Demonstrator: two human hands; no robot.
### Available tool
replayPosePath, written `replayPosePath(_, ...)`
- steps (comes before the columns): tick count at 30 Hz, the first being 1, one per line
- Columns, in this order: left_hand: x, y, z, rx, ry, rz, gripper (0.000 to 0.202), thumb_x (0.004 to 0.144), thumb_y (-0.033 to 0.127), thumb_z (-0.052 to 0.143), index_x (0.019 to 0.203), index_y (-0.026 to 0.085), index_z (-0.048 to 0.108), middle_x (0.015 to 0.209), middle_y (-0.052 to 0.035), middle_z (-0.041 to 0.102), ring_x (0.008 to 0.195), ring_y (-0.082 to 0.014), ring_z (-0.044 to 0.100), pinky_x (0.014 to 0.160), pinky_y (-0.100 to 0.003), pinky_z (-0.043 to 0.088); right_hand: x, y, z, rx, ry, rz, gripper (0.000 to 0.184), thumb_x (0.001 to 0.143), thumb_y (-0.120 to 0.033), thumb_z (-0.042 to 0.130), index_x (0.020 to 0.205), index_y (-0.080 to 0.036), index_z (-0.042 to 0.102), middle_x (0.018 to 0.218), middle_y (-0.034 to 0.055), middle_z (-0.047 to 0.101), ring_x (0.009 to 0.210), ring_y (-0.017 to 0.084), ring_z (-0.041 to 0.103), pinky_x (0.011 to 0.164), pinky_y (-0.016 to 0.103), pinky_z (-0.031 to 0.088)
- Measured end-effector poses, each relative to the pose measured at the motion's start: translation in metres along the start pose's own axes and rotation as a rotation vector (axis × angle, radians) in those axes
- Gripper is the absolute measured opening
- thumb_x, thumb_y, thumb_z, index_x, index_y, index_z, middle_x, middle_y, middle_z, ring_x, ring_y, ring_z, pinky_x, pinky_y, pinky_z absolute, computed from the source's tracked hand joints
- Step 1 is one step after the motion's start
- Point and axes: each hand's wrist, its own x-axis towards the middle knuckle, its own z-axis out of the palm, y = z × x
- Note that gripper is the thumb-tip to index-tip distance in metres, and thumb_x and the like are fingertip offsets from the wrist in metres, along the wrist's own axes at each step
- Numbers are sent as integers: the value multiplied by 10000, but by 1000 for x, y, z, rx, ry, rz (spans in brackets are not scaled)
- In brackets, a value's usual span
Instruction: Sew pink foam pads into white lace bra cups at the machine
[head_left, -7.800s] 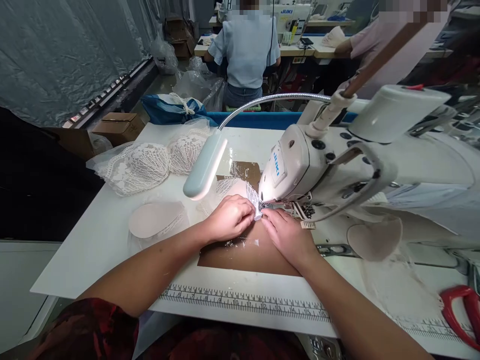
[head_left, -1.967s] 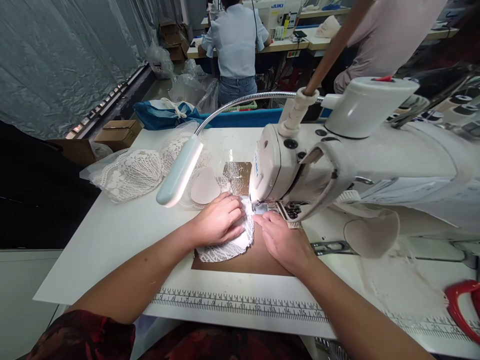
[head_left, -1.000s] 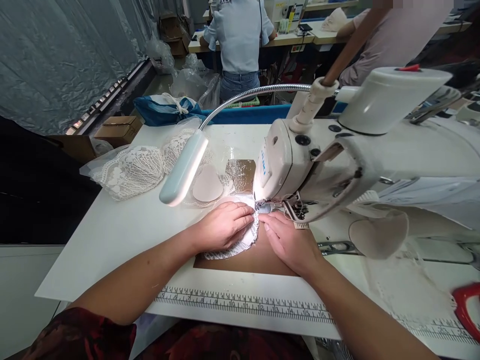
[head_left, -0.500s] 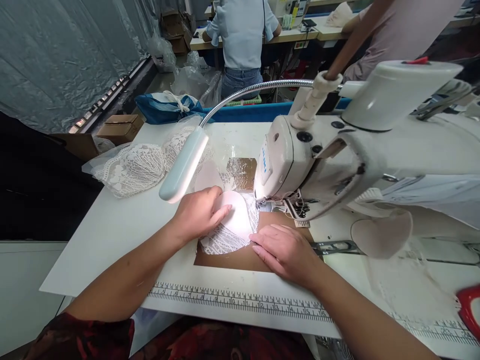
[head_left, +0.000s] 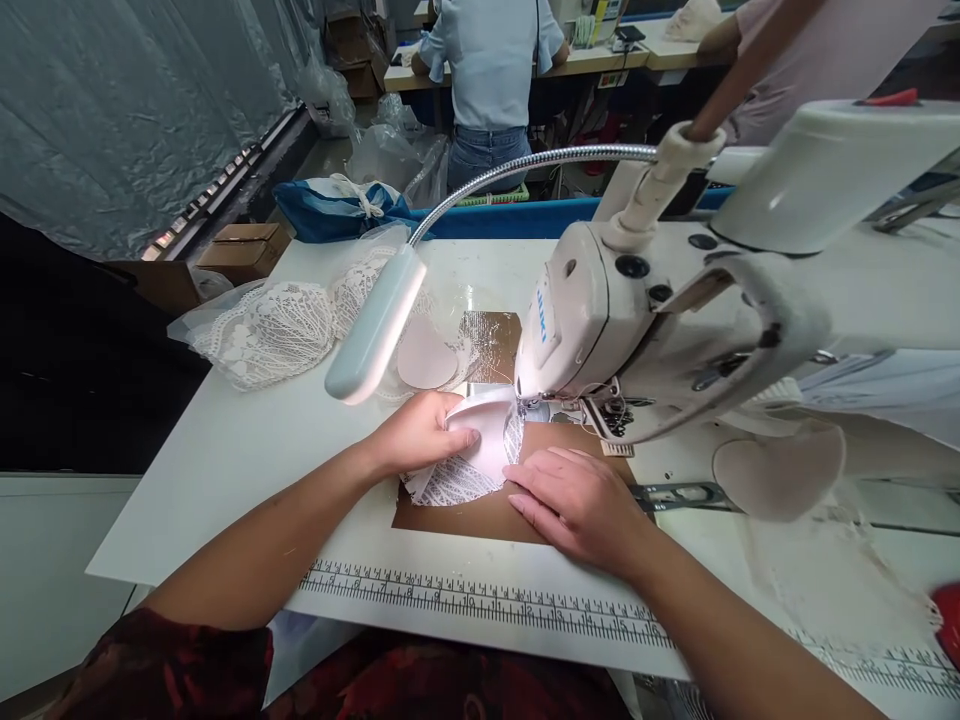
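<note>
Where the left hand (head_left: 420, 432) sits: over the middle of the table (head_left: 225, 470), just left of the needle, with thumb and fingers closed on the turned-up pale edge of the lace cup (head_left: 459, 478).
Right hand (head_left: 581, 500): open and palm down, flat on the brown sheet (head_left: 525, 515), its fingertips meeting the lace cup's right edge.
Lace cup, where it lies: on the brown sheet between the left hand and the right hand. Its far tip is under the foot of the sewing machine (head_left: 592, 320). White lace shows along its near side, and a smooth pale lining is lifted above that.
Brown sheet, its place: toward the middle of the table's near edge, in front of the sewing machine.
Lamp (head_left: 375, 330): on a bendy metal neck, its head hanging over the table just beyond the left hand.
Lace pile (head_left: 262, 330): a heap of white lace pieces near the table's far left corner.
Single pale cup (head_left: 424, 360): behind the lamp head, just beyond the lace cup.
Second pale cup (head_left: 780, 470): under the sewing machine's arm, toward the table's right side.
Ruler strip (head_left: 480, 600): printed along the table's near edge.
Co-worker (head_left: 491, 60): in a light blue top, back turned, at another bench beyond the table's far edge.
</note>
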Motion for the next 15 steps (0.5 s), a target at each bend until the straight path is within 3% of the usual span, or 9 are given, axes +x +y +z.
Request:
replayPosePath(6,-3,3,-1,45,29,11,192,776,277,554,864,125,632,689,5,539,625,-104,475,558,-208,365,2,-1,1,-104,7,44,303,939,-358,456,1108,-168,621,839,45,602,707,169,539,576,277,381)
replayPosePath(9,-2,3,1,74,69,-3,209,765,280,555,866,117,637,664,7,534,591,-100,458,516,-202,346,4,-2,3,-140,-6,21,319,937,-374,455,1120,-168,616,811,36,588,713,179,528,586,284,375)
replayPosePath(15,1,1,4,50,79,-4,156,747,254,558,820,125,608,644,25,500,564,-82,425,487,-183,321,1,1,3,-184,57,28,259,938,-344,473,970,-162,655,743,20,582,663,155,514,576,271,339)
